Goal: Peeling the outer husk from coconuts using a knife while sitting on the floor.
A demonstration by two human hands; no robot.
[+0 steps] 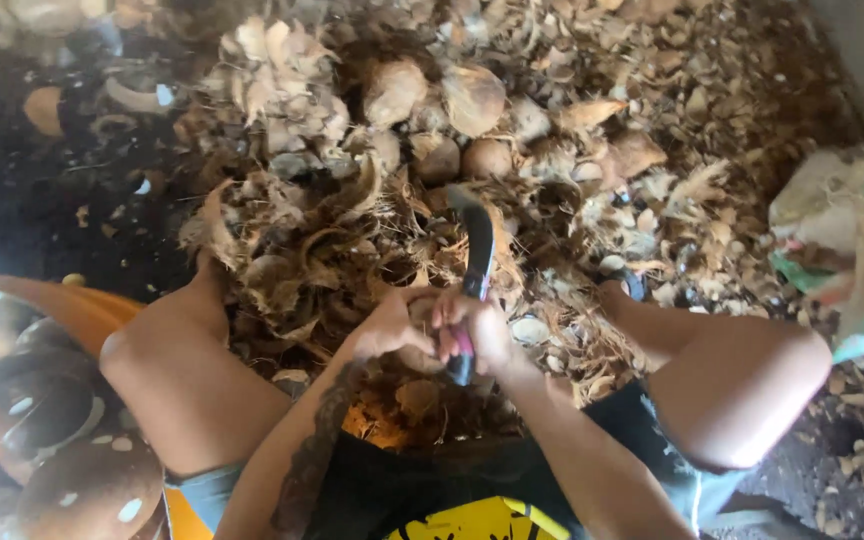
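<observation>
Gripping knife (476, 262); coconut (420, 340) mostly hidden by hands (442, 328).

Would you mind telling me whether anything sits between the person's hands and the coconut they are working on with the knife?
Nothing visible does. The left hand cups the coconut directly, and the right hand, gripping the knife by its handle, is pressed against it too. The husk pile lies beyond, not between.

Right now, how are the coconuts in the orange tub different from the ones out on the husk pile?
The wet, dark, shiny round coconuts sit packed together in the orange tub. The dry, pale brown fibrous coconuts lie scattered on the husk pile and look dull. Both kinds are round and husked.
</observation>
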